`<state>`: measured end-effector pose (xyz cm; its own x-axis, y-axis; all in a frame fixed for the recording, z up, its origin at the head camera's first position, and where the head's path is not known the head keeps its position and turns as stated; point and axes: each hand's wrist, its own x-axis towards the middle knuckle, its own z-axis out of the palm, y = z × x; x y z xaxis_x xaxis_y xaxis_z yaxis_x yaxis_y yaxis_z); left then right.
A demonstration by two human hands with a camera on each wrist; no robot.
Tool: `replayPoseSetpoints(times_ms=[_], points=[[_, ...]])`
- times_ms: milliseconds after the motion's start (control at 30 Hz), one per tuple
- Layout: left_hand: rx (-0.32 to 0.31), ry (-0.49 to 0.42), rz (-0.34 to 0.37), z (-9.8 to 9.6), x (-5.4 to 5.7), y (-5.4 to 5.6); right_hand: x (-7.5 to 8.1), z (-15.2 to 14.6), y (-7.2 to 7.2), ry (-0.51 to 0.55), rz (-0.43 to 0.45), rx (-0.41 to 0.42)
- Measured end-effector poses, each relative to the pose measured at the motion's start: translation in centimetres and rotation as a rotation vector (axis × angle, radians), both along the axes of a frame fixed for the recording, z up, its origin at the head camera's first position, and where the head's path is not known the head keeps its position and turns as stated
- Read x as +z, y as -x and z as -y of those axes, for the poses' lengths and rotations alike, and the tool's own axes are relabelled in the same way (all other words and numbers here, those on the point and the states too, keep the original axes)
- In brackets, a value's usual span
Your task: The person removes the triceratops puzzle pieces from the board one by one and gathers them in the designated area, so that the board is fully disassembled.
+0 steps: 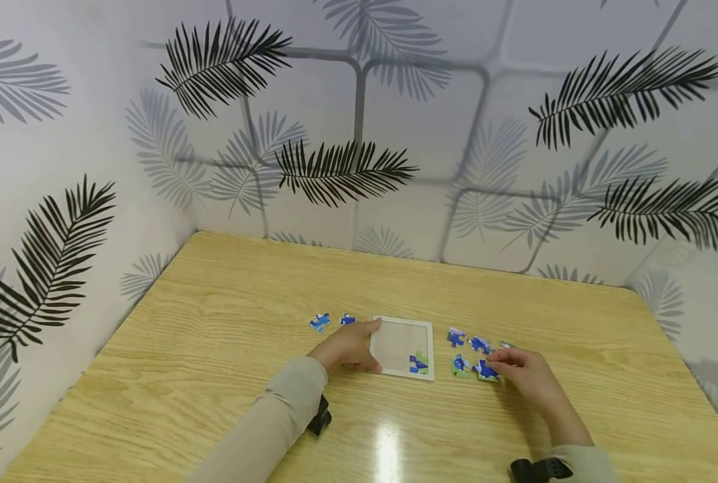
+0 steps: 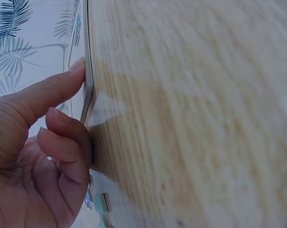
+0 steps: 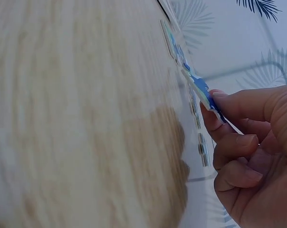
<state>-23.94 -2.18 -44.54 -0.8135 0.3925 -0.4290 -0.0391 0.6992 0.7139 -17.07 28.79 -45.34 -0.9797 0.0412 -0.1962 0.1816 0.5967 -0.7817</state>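
A square puzzle tray (image 1: 402, 377) with a pale rim lies on the table, a blue and green section in its lower right corner. At its left side, my left hand (image 1: 349, 343) holds the tray edge between thumb and curled fingers; in the left wrist view the thumb (image 2: 62, 85) touches the edge. My right hand (image 1: 524, 372) pinches a blue puzzle piece (image 1: 487, 369) between thumb and index finger. The right wrist view shows that puzzle piece (image 3: 200, 88) tilted and lifted at the fingers' end. Other puzzle pieces (image 1: 460, 365) lie between the tray and this hand.
Further puzzle pieces (image 1: 456, 337) lie right of the tray, one partly behind the right hand. Two more puzzle pieces (image 1: 320, 322) lie left of the tray, beyond the left hand. The wooden table (image 1: 244, 288) meets a leaf-patterned wall (image 1: 419, 221) at its back edge.
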Motion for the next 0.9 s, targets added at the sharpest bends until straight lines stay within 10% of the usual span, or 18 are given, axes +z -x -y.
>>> replayPoseSetpoints(times_ms=[900], points=[[0.022,-0.002,0.017,0.11,0.30,-0.07,-0.16,0.28,-0.04,-0.039,-0.068,-0.002]])
